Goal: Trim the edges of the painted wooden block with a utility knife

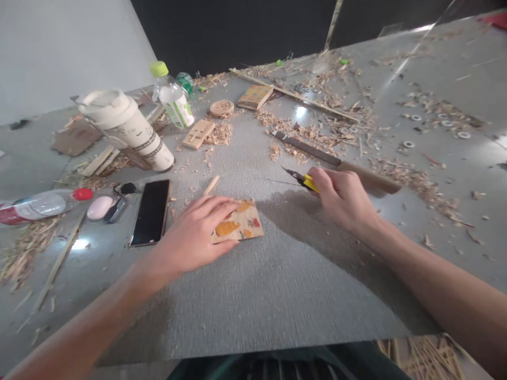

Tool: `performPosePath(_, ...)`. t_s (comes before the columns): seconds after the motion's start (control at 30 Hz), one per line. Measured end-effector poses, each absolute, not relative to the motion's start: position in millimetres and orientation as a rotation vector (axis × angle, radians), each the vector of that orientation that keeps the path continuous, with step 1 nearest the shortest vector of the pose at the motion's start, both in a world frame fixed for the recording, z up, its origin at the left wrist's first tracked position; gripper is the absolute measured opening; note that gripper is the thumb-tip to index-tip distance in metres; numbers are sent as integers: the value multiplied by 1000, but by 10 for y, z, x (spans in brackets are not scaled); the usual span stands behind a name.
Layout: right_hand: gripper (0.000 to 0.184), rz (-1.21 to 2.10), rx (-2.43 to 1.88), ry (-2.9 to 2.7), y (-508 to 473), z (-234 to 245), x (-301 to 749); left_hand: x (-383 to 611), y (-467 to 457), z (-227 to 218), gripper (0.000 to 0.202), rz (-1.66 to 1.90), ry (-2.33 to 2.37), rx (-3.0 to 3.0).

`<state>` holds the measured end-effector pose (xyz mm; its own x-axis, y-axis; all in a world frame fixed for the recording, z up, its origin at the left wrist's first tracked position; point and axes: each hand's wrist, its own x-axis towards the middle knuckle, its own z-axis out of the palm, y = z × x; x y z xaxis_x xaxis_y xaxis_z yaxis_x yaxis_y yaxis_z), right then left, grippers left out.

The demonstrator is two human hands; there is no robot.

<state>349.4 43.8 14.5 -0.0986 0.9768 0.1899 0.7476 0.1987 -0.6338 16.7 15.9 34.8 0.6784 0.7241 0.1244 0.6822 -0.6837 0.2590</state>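
My left hand (196,232) lies flat, fingers spread, on a small wooden tile (240,224) painted with orange and red shapes, pressing it on the grey mat (269,274). My right hand (343,198) is closed around a yellow-handled cutter (301,179) whose dark tip points left, a little above and right of the tile. A thin wooden stick (211,184) lies just beyond my left fingers.
A black phone (150,212), keys and a white pebble-shaped case (99,207) lie at left. A tipped white cup (127,129), bottles (174,100), wooden blocks (198,133), a long file (336,163) and wood shavings cover the far table. Washers (409,144) sit at right.
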Motion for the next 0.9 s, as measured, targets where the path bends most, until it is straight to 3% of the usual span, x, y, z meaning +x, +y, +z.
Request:
performPosePath(0.1, 30, 556, -1555, -1938, 469, 152, 3488, 166, 112, 125, 47, 338, 1170, 2671)
performPosePath(0.17, 33, 684, -1543, -1895, 459, 161, 3465, 146, 87, 43, 38, 436, 1131, 2703)
performPosePath(0.37, 44, 2081, -953, -1217, 268, 186, 3274, 49, 99, 3, 30, 678, 932, 2741)
performPosePath(0.47, 50, 2455, -660, -943, 199, 160, 3189, 45, 117, 12, 28, 706, 874, 2738)
performPosePath(0.73, 52, 2538, -663, -867, 197, 108, 3227, 141, 65, 104, 17, 695, 686, 2702)
performPosePath(0.9, 41, 2423, -734, -952, 223, 104, 3259, 159, -25, 196, 25, 659, 530, 2633)
